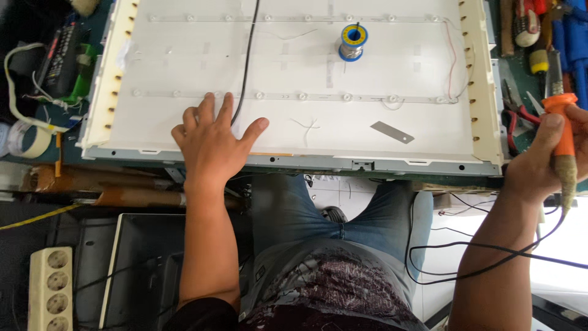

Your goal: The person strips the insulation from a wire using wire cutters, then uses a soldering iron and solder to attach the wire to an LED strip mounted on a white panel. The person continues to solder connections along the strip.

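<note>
My left hand (211, 138) lies flat with fingers spread on the white backlight panel (184, 61), over the lower strip of small lights (306, 97) and beside a black cable (248, 55). My right hand (545, 162) is off the panel's right edge, closed around the orange handle of a soldering iron (563, 132), whose tip points away from me. A blue spool of solder wire (353, 43) stands upright near the panel's far side. A small grey metal blade (392, 132) lies on the panel at lower right.
Pliers with red handles (517, 116) and other tools lie right of the panel. A roll of tape (27, 140) and a black remote (56, 55) sit at left. A white power strip (52, 288) lies at lower left. My legs are under the bench edge.
</note>
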